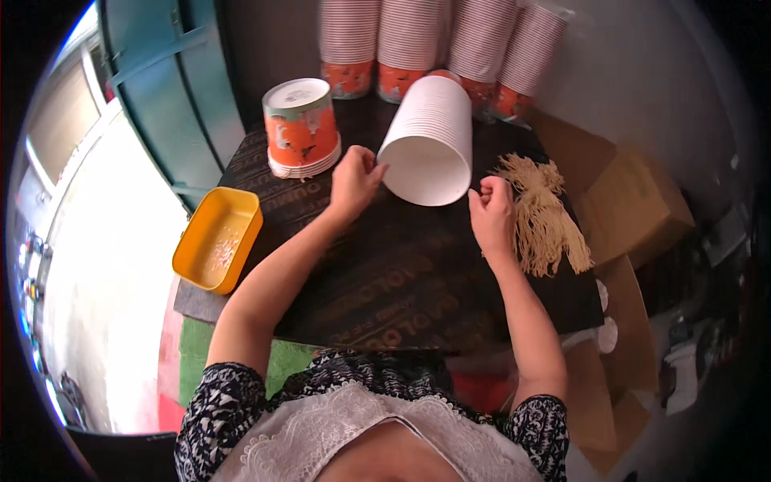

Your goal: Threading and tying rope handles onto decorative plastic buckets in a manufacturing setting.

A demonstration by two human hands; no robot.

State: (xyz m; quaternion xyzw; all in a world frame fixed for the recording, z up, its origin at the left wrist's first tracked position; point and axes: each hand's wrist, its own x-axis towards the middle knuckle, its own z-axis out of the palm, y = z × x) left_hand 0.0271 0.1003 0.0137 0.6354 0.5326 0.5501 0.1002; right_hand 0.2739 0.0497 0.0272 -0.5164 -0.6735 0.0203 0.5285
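A nested stack of white paper tubs lies on its side on the dark table, its round mouth facing me. My left hand is at the left of the mouth, thumb and fingers pinched close to the rim. On the other side, my right hand is curled closed just beside the rim's lower right. Whatever is between the fingers of either hand is too small or hidden to make out. Close to my right hand lies a bundle of beige strings.
Upside down at the back left stands a short stack of orange printed tubs. A yellow plastic box with small bits inside sits at the left edge. Tall wrapped tub stacks line the back. Cardboard boxes stand right of the table.
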